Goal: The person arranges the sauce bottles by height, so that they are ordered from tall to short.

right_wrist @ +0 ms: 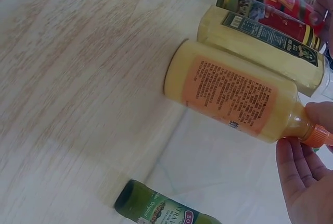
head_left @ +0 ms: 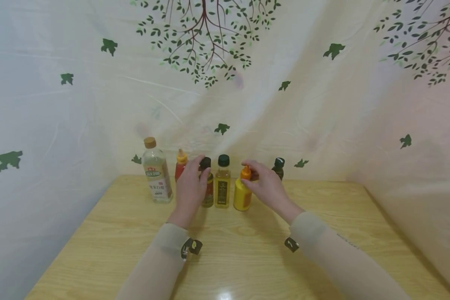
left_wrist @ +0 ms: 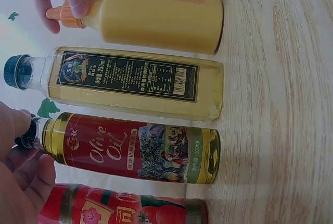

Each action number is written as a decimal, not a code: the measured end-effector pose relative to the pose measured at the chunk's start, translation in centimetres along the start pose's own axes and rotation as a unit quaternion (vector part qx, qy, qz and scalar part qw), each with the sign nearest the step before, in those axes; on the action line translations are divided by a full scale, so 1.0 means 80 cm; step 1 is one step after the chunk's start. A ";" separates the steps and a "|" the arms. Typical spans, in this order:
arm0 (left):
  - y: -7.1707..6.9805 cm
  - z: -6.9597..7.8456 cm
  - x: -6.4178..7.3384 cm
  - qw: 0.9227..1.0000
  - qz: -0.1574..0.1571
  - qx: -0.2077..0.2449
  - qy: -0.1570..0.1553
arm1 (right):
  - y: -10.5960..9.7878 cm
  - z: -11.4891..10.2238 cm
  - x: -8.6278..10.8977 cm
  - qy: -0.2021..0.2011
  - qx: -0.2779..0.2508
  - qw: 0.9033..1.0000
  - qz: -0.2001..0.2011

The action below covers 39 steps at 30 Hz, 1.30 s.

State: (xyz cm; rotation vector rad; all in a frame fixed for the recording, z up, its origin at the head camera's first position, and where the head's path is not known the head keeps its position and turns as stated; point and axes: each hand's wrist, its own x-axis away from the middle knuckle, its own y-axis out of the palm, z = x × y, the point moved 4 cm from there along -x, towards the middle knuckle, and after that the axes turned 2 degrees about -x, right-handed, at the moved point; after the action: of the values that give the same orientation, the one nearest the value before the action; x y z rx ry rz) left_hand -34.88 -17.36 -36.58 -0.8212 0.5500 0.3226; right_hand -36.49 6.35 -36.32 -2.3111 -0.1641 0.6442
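Note:
My left hand (head_left: 189,191) holds the small olive oil bottle (left_wrist: 130,148) by its black cap, thumb and fingers around the top. With my right hand (head_left: 271,189) I pinch the orange nozzle cap (right_wrist: 316,136) of a yellow squeeze bottle (right_wrist: 229,94). Both bottles stand upright on the table. Between them is a square bottle of pale oil (head_left: 222,191) with a dark green cap, touched by neither hand. A red squeeze bottle (head_left: 180,166) with a yellow nozzle stands left of the olive oil, partly hidden behind my left hand.
At the left end of the row stands a tall clear bottle (head_left: 156,177) with a brown cap. A dark green bottle (head_left: 279,166) is behind my right hand, mostly covered in the head view. The wooden table (head_left: 225,250) meets a leaf-patterned curtain (head_left: 247,112) behind the bottles.

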 end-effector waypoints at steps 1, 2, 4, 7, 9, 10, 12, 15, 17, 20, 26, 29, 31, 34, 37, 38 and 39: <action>0.000 0.000 0.000 1.000 0.000 0.000 0.000 | 0.000 0.000 0.000 0.001 0.000 1.000 -0.001; 0.000 0.000 0.000 1.000 0.000 -0.001 0.000 | 0.000 0.000 0.000 0.001 -0.001 1.000 -0.001; 0.000 0.000 0.000 1.000 0.001 -0.001 0.001 | 0.001 0.000 0.000 0.002 -0.002 1.000 -0.003; 0.000 0.000 0.000 1.000 0.004 0.001 0.004 | 0.001 0.001 0.000 0.002 -0.001 1.000 -0.002; 0.000 0.000 0.000 1.000 0.006 0.002 0.007 | 0.001 0.001 0.000 0.002 0.000 1.000 -0.001; 0.000 0.001 0.000 1.000 0.008 0.002 0.008 | 0.001 0.001 0.000 0.001 0.000 1.000 0.000; 0.000 0.001 0.000 1.000 0.009 0.003 0.011 | 0.000 0.001 0.000 0.001 0.000 1.000 0.000; -0.001 0.001 0.000 1.000 0.009 0.003 0.012 | 0.000 0.000 -0.001 0.003 0.004 1.000 -0.001; -0.001 0.002 0.000 1.000 0.007 0.003 0.010 | 0.000 0.000 -0.002 0.005 0.006 1.000 -0.004; -0.001 0.003 0.000 1.000 0.003 0.003 0.007 | 0.001 -0.001 -0.002 0.008 0.008 1.000 -0.008; -0.001 0.001 0.001 1.000 0.002 0.000 0.002 | 0.002 0.000 -0.003 0.018 0.010 1.000 -0.011; 0.000 0.000 0.001 1.000 0.001 0.001 0.001 | 0.004 0.000 -0.002 0.022 0.012 1.000 -0.010; 0.001 -0.001 0.000 1.000 0.001 0.002 0.001 | 0.004 0.000 -0.002 0.022 0.013 1.000 -0.010; 0.001 -0.001 0.000 1.000 0.002 0.003 0.001 | 0.004 0.000 -0.002 0.022 0.014 1.000 -0.009; 0.001 -0.001 0.000 1.000 0.001 0.004 0.002 | 0.003 -0.001 -0.002 0.021 0.016 1.000 -0.011; 0.001 -0.001 0.000 1.000 0.001 0.003 0.001 | 0.003 -0.001 -0.002 0.021 0.016 1.000 -0.012; 0.000 -0.001 0.000 1.000 0.001 0.002 0.002 | 0.003 0.000 -0.003 0.022 0.016 1.000 -0.013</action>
State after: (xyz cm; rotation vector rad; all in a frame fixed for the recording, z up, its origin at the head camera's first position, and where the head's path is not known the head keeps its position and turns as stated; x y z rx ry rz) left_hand -34.94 -17.41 -36.63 -0.8169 0.5547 0.3217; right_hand -36.69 6.10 -36.39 -2.2862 -0.1619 0.5796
